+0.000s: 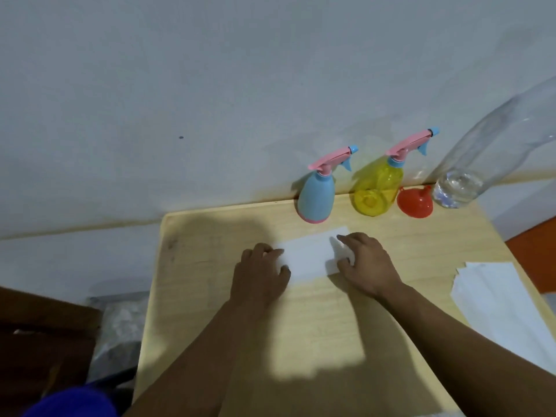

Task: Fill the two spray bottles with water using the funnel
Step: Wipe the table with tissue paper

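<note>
Your fingers (272,254) of both hands lie flat on the white paper (307,257), gripping nothing; smooth it well, then reach the capped spray bottles (316,200) and funnel (414,203) behind.

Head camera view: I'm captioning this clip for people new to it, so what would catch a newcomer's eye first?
Probably the bright row along the table's far edge by the wall: a blue spray bottle, a yellow spray bottle, a red funnel lying beside it, and a large clear bottle at the right. Next, the left hand and right hand resting flat on a white sheet mid-table.
</note>
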